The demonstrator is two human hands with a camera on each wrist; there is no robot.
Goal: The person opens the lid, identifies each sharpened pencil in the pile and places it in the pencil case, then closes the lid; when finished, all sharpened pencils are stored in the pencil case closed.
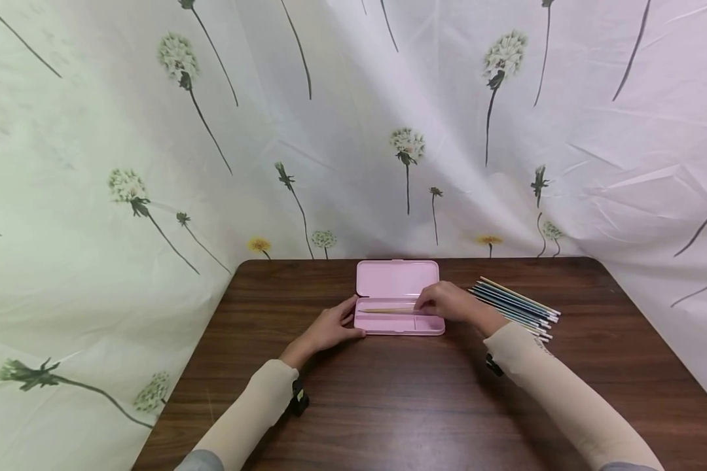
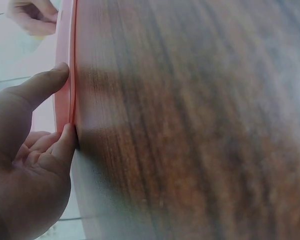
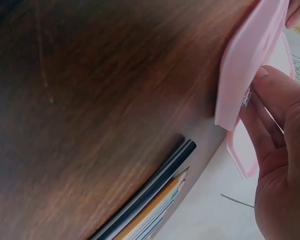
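Note:
A pink pencil case (image 1: 389,324) lies on the table with its lid (image 1: 397,278) tipped back. My left hand (image 1: 328,327) steadies the case at its left end, thumb (image 2: 52,82) on the front wall and fingers round the corner. Inside the rear compartment lies a yellowish pencil (image 1: 383,310), its point to the left. My right hand (image 1: 450,302) reaches over the case's right end and pinches the pencil's other end. In the right wrist view a small silvery bit (image 3: 246,97) shows between the fingers; the fingertips are partly hidden by the case wall.
Several pencils (image 1: 515,304) lie in a loose bundle to the right of the case, beneath and beyond my right forearm. The brown wooden table (image 1: 383,405) ends at a hanging cloth (image 1: 353,163) printed with dandelions.

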